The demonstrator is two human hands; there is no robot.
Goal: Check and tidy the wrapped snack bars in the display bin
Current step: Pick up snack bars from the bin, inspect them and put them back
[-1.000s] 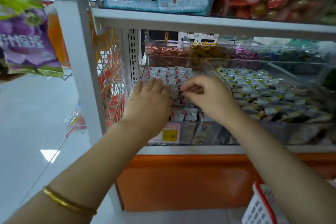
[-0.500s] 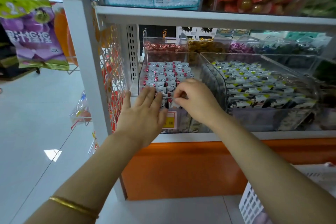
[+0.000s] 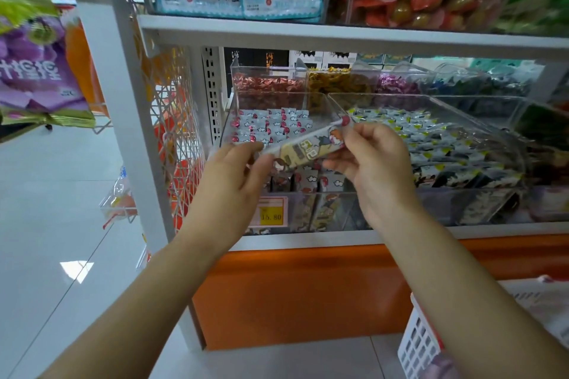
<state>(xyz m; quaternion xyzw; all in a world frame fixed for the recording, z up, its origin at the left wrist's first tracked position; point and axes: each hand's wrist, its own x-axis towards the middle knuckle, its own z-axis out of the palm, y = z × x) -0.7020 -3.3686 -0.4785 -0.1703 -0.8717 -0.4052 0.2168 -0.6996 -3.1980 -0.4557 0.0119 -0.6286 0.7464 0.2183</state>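
A clear plastic display bin [image 3: 320, 108] on the lower shelf holds rows of white wrapped snack bars [image 3: 271, 126] with red dots. One wrapped snack bar [image 3: 304, 149], printed with cartoon figures, is lifted above the bin's front. My left hand [image 3: 234, 175] pinches its lower left end and my right hand [image 3: 372, 157] pinches its upper right end, so the bar slants up to the right. A yellow price tag [image 3: 271, 215] is on the bin's front wall.
A second clear bin [image 3: 492, 132] of green and black wrapped bars sits right beside it. Smaller candy bins [image 3: 268, 83] stand behind. The white shelf [image 3: 338, 34] above carries seaweed packs. A white basket [image 3: 418, 344] stands on the floor at lower right.
Both hands were pressing down among the bars in the bin; now they have risen with one bar stretched between them. The camera view has drawn back slightly.
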